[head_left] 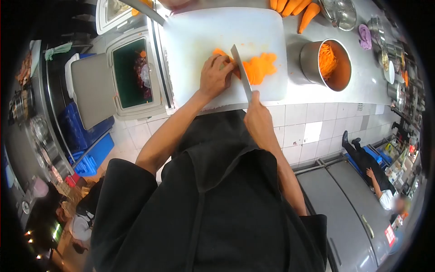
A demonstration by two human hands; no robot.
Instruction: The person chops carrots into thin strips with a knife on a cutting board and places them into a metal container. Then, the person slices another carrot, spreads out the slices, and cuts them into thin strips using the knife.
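My right hand (pixel 258 116) is closed round the handle of a kitchen knife (pixel 242 70), its blade standing across an orange carrot (pixel 219 52) on the white cutting board (pixel 190 41). Just left of the blade, my left hand (pixel 215 76) has its fingers curled down on the carrot, pressing it to the board. Thin carrot slices (pixel 260 68) lie fanned out and overlapping to the right of the knife. Part of the carrot is hidden under my left fingers.
Right of the board stands a metal pot (pixel 312 63) with carrot shreds (pixel 327 61) inside. Whole carrots (pixel 309 17) lie behind it near a metal bowl (pixel 339 13). An open bin (pixel 156 93) with scraps adjoins the counter's left end. Another person (pixel 369 167) stands at far right.
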